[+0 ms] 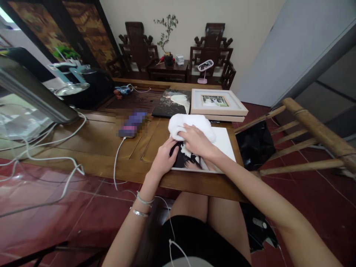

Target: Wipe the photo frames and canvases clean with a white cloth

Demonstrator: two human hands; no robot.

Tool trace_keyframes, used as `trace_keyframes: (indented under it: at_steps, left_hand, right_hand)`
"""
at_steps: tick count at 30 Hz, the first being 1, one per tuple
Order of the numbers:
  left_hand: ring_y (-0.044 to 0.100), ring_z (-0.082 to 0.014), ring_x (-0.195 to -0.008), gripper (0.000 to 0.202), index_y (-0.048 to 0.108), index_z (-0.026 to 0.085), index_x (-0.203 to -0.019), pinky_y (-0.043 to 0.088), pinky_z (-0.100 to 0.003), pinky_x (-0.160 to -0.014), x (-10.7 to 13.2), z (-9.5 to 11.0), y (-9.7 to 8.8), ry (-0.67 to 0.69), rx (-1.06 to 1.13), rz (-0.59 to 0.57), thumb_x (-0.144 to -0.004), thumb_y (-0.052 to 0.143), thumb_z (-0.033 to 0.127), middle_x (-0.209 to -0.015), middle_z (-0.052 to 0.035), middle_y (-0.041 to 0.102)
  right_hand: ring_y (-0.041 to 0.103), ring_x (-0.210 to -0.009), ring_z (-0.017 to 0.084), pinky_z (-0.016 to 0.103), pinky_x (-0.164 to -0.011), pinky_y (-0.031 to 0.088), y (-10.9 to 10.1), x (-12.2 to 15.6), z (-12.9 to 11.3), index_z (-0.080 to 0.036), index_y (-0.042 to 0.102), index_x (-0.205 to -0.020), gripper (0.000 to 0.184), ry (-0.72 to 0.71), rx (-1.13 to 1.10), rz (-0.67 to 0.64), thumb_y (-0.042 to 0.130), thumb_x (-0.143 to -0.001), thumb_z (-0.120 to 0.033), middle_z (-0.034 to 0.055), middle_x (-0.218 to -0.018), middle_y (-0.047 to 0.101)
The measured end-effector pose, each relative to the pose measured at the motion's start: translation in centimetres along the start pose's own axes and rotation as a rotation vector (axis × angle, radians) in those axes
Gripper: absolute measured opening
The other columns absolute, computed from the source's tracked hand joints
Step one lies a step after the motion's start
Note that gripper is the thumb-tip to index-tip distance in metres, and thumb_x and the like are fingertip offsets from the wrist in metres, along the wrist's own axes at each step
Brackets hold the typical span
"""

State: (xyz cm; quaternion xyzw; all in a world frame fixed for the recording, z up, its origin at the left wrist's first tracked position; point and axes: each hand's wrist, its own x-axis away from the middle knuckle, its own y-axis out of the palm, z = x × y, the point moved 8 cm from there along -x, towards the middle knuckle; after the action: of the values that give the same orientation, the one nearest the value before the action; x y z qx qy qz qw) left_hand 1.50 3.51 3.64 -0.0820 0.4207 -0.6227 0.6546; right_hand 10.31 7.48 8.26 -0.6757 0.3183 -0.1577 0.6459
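A flat picture panel (pixel 222 142) with a white border and a dark image lies at the near edge of a low wooden table (pixel 105 148). A bunched white cloth (pixel 189 124) rests on its far part. My right hand (pixel 196 141) presses down on the cloth, fingers curled over it. My left hand (pixel 164 159) grips the panel's left edge, fingers curled onto the dark image.
Behind the panel lie a dark photo print (pixel 174 104) and a stack of light wooden frames (pixel 218 104). A blurred phone (pixel 132 124) on a white cable sits to the left. A bamboo ladder-like frame (pixel 308 129) leans at the right. Dark carved chairs (pixel 137 48) stand at the back wall.
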Motion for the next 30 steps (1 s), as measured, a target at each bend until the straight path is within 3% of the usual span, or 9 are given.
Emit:
trace_keyframes:
  at_steps: [4, 8, 12, 14, 18, 22, 24, 27, 30]
  left_hand:
    - [0.051, -0.0252, -0.127, 0.034, 0.060, 0.017, -0.121, 0.039, -0.044, -0.109, 0.0, -0.1, 0.0, 0.000, 0.011, 0.003, -0.092, 0.044, 0.026, -0.133, -0.0104, 0.058]
    - [0.044, -0.0237, -0.133, 0.038, 0.057, 0.015, -0.126, 0.034, -0.045, -0.113, 0.1, -0.1, 0.1, 0.014, 0.046, 0.007, -0.093, 0.044, 0.026, -0.137, -0.0119, 0.053]
    - [0.044, -0.0229, -0.133, 0.037, 0.058, 0.016, -0.126, 0.034, -0.047, -0.112, 0.1, 0.0, 0.0, 0.014, 0.048, 0.018, -0.093, 0.043, 0.025, -0.138, -0.0113, 0.053]
    - [0.044, -0.0229, -0.133, 0.037, 0.058, 0.016, -0.126, 0.035, -0.047, -0.112, 0.1, 0.0, 0.0, 0.016, 0.045, 0.019, -0.093, 0.043, 0.025, -0.137, -0.0117, 0.054]
    - [0.044, -0.0227, -0.133, 0.038, 0.057, 0.014, -0.126, 0.036, -0.046, -0.112, 0.1, 0.1, 0.0, 0.021, 0.029, 0.016, -0.093, 0.043, 0.025, -0.137, -0.0132, 0.054]
    - [0.044, -0.0232, -0.133, 0.038, 0.057, 0.013, -0.127, 0.035, -0.047, -0.112, 0.1, 0.0, 0.1, 0.019, 0.022, 0.010, -0.093, 0.043, 0.025, -0.137, -0.0140, 0.053]
    - [0.044, -0.0231, -0.133, 0.038, 0.057, 0.014, -0.127, 0.035, -0.047, -0.112, 0.1, 0.0, 0.1, 0.018, 0.017, 0.011, -0.093, 0.043, 0.025, -0.137, -0.0130, 0.054]
    - [0.044, -0.0229, -0.132, 0.037, 0.057, 0.016, -0.126, 0.035, -0.047, -0.112, 0.1, 0.0, 0.1, 0.015, 0.012, 0.012, -0.093, 0.044, 0.025, -0.136, -0.0120, 0.054]
    - [0.044, -0.0231, -0.133, 0.038, 0.057, 0.015, -0.127, 0.035, -0.047, -0.112, 0.1, -0.1, 0.1, 0.018, 0.019, 0.007, -0.093, 0.043, 0.025, -0.137, -0.0122, 0.054]
  right_hand:
    - [0.058, -0.104, 0.027, 0.038, -0.088, 0.042, 0.2, -0.1, 0.6, -0.017, 0.062, -0.112, 0.045, 0.048, 0.041, -0.064, 0.041, -0.075, -0.001, 0.0130, -0.109, 0.064]
    - [0.062, -0.087, 0.026, 0.031, -0.073, 0.044, -1.0, 3.1, 4.6, -0.017, 0.065, -0.100, 0.038, 0.154, 0.054, -0.089, 0.041, -0.073, -0.004, 0.0122, -0.099, 0.067]
    - [0.063, -0.091, 0.027, 0.034, -0.078, 0.045, -2.0, 7.2, 9.2, -0.014, 0.065, -0.100, 0.043, 0.311, 0.096, -0.037, 0.039, -0.069, -0.001, 0.0125, -0.096, 0.069]
    - [0.061, -0.103, 0.030, 0.041, -0.088, 0.045, -1.9, 9.4, 9.7, -0.013, 0.065, -0.099, 0.043, 0.337, 0.113, -0.011, 0.038, -0.068, 0.000, 0.0152, -0.108, 0.068]
    - [0.039, -0.132, 0.035, 0.056, -0.107, 0.031, -1.1, 13.5, 5.1, -0.011, 0.066, -0.092, 0.040, 0.199, 0.087, -0.009, 0.041, -0.064, 0.003, 0.0182, -0.136, 0.052]
    - [0.027, -0.139, 0.035, 0.061, -0.110, 0.026, -1.0, 17.0, -1.8, -0.013, 0.067, -0.082, 0.040, 0.071, -0.011, -0.122, 0.039, -0.062, 0.006, 0.0120, -0.143, 0.046]
    - [0.025, -0.140, 0.033, 0.061, -0.111, 0.025, -1.2, 18.0, -4.0, -0.015, 0.067, -0.083, 0.042, 0.016, -0.070, -0.196, 0.039, -0.060, 0.006, 0.0091, -0.144, 0.045]
    - [0.030, -0.139, 0.028, 0.053, -0.112, 0.029, -1.6, 17.9, -4.2, -0.017, 0.067, -0.087, 0.048, -0.018, -0.151, -0.269, 0.038, -0.057, 0.006, 0.0081, -0.144, 0.046]
    - [0.041, -0.133, 0.026, 0.048, -0.105, 0.039, -2.1, 15.7, -0.9, -0.018, 0.067, -0.096, 0.050, 0.056, -0.159, -0.241, 0.038, -0.061, 0.004, 0.0120, -0.143, 0.047]
